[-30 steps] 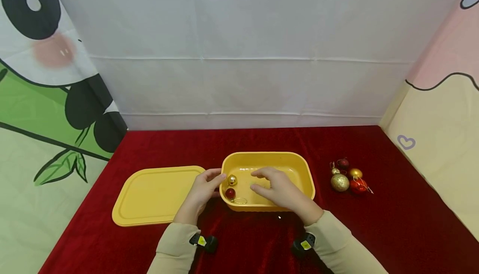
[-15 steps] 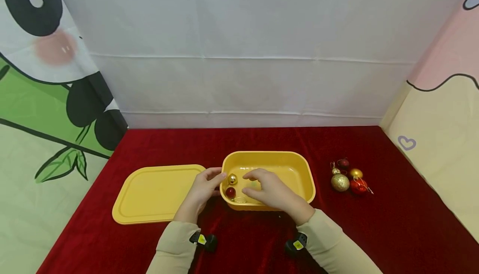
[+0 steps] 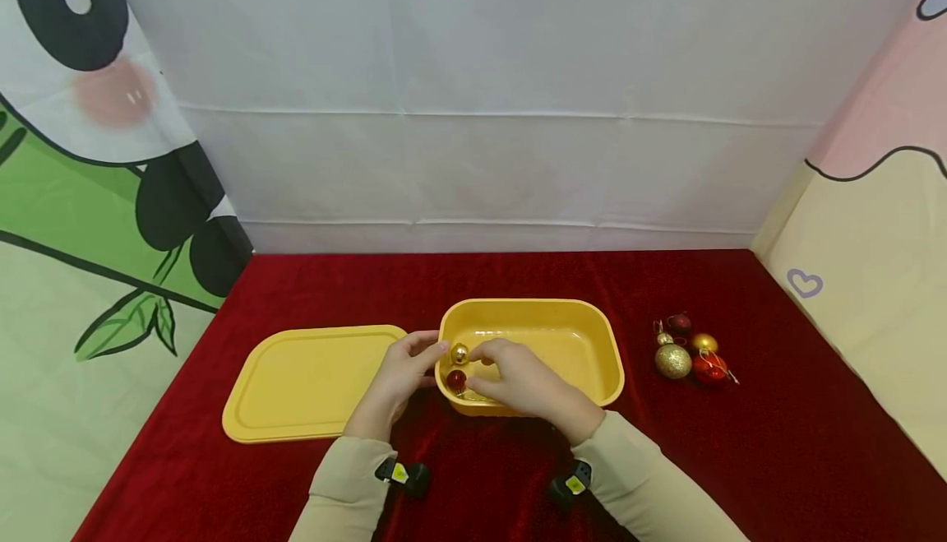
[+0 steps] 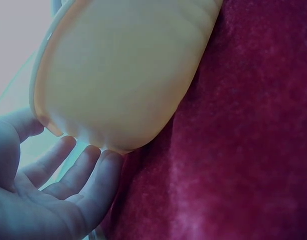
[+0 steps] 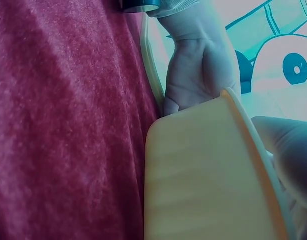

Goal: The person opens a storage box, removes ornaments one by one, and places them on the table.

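My left hand [image 3: 397,373] holds the left end of a yellow plastic box [image 3: 584,353], its thumb at the rim. In the left wrist view the fingertips [image 4: 109,157] touch the outer wall. Inside the box, at the left, lie a small shiny gold bauble [image 3: 459,354] and a dark red bauble [image 3: 455,380]. My right hand [image 3: 525,382] reaches into the box, index finger and thumb apart beside the two baubles. Nothing shows held between them. In the right wrist view the box wall [image 5: 208,170] hides most of that hand's fingers.
A yellow lid [image 3: 311,382] lies flat left of the box on red velvet cloth [image 3: 473,484]. To the right sits a cluster of baubles, including a glittery gold one [image 3: 672,360], a red one [image 3: 708,368] and a dark one [image 3: 678,323]. A white wall sheet [image 3: 510,164] hangs behind.
My right hand has moved left inside the box, closer to the two baubles. The left hand stays at the box's left end, and the baubles have not visibly moved.
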Demonstrator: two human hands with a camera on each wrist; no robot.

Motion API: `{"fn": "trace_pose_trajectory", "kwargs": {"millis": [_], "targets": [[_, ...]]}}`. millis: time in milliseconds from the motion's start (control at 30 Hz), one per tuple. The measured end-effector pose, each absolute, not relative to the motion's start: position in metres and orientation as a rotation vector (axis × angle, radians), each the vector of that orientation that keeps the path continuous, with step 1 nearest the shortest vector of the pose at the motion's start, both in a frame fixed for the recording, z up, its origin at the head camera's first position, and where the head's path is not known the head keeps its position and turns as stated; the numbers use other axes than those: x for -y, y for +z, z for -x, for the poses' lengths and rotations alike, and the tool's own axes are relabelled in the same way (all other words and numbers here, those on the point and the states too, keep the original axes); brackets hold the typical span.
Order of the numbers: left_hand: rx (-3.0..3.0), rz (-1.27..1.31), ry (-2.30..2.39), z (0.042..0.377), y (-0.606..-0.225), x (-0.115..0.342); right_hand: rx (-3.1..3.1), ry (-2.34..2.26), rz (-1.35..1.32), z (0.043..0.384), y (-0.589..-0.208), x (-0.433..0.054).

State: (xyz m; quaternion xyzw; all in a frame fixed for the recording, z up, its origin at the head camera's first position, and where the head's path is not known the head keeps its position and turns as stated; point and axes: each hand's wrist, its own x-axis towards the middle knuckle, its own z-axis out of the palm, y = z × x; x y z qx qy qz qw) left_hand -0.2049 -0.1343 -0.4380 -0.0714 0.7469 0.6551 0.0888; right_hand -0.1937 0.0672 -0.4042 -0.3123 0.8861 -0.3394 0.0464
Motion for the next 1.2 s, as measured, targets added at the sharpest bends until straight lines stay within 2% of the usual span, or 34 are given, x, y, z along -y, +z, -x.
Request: {"fn": "trace_pose_trajectory", "kwargs": {"millis": [367, 900, 1200], "targets": [[-2.223, 0.205, 1.946, 0.206, -0.44, 0.133, -2.711, -1.008, 0.963, 0.197, -0.406, -0.058], [-2.219, 0.194, 1.937, 0.208, -0.439, 0.13, -2.661, -1.039, 0.783, 0.2, -0.413, -0.048], [-2.217, 0.211, 1.947, 0.207, -0.44, 0.133, -2.636, -1.041, 0.807, 0.205, -0.419, -0.044]]}}
